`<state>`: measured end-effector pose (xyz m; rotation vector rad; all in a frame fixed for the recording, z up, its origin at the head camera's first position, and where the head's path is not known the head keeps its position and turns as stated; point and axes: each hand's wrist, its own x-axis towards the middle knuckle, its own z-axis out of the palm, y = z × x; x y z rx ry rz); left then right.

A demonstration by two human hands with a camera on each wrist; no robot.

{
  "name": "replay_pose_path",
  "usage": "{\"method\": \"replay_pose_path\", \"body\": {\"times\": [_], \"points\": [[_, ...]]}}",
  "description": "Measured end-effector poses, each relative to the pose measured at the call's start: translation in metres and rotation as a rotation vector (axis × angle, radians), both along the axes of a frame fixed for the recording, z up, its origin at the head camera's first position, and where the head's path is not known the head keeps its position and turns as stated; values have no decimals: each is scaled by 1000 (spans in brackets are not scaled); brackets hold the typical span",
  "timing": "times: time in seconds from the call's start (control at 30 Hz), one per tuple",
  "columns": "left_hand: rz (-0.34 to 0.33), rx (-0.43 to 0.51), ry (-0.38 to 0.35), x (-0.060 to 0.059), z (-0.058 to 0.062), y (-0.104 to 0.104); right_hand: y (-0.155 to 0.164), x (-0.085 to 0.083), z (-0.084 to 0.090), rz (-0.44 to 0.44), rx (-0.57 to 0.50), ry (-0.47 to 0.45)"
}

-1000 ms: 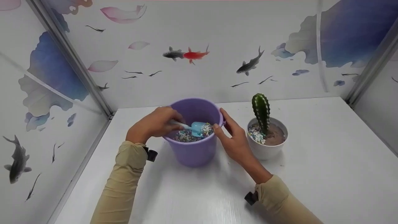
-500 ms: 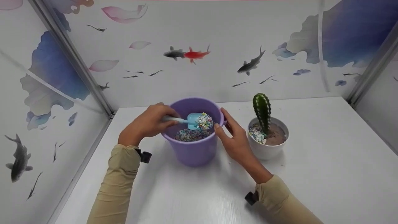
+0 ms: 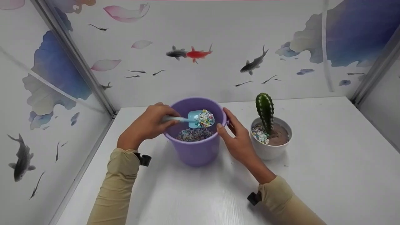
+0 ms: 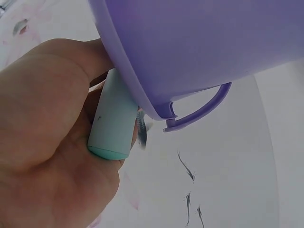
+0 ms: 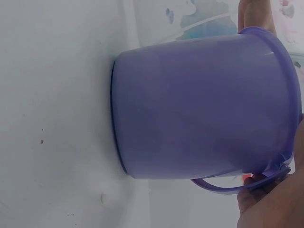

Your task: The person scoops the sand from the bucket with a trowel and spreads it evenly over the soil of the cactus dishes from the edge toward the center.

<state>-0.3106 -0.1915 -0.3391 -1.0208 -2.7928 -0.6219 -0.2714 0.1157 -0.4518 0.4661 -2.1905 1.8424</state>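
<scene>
White tabletop (image 3: pixel 312 175) sits in a booth whose walls (image 3: pixel 218 28) are papered with painted fish and blue leaves. Your left hand (image 3: pixel 147 125) is curled round the handle of a pale blue scoop (image 3: pixel 190 119); the left wrist view shows that handle (image 4: pixel 113 124) gripped in your palm against the bucket's rim. The scoop's blade is heaped with small coloured pebbles (image 3: pixel 205 117) and hangs over the open purple bucket (image 3: pixel 195 147), which has more pebbles at its bottom. Your right hand (image 3: pixel 238 137) rests against the bucket's right side, fingers fairly straight, thumb at the rim. Just right of it stands a white pot (image 3: pixel 268 150) with a green cactus (image 3: pixel 265 111).
</scene>
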Motion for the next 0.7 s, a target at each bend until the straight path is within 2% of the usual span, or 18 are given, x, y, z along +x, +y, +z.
{"method": "replay_pose_path", "body": {"times": [0.33, 0.7], "points": [[26, 19, -4, 4, 10, 1, -1, 0, 1, -8, 7, 5], [28, 33, 64, 5, 16, 5, 1, -1, 3, -19, 49, 6]]}}
